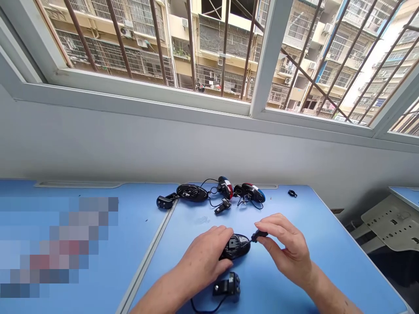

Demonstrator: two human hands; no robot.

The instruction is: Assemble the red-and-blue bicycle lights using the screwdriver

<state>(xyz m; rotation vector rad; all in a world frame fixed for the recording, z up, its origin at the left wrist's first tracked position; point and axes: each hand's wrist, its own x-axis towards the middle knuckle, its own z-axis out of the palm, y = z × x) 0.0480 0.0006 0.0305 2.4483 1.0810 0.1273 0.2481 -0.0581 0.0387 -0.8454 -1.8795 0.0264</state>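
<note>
My left hand [212,248] is wrapped round the left end of a glossy black oval device [239,247], which lies on the blue table with its ribbed side up. At the device's right end, my right hand [288,244] pinches a small black part [259,235] between thumb and fingertips. A thin piece runs from that part toward the device; whether they are joined I cannot tell. Just below my left hand lies a black button control [233,285] with a bracket and a black cable [209,311].
Along the back lie another black oval device [192,192], two units with red, white and blue covers [225,187], and black controls [165,201] with cables. A small black ring clamp [292,193] sits at back right. Behind the blue table [327,244] rise a wall and barred windows.
</note>
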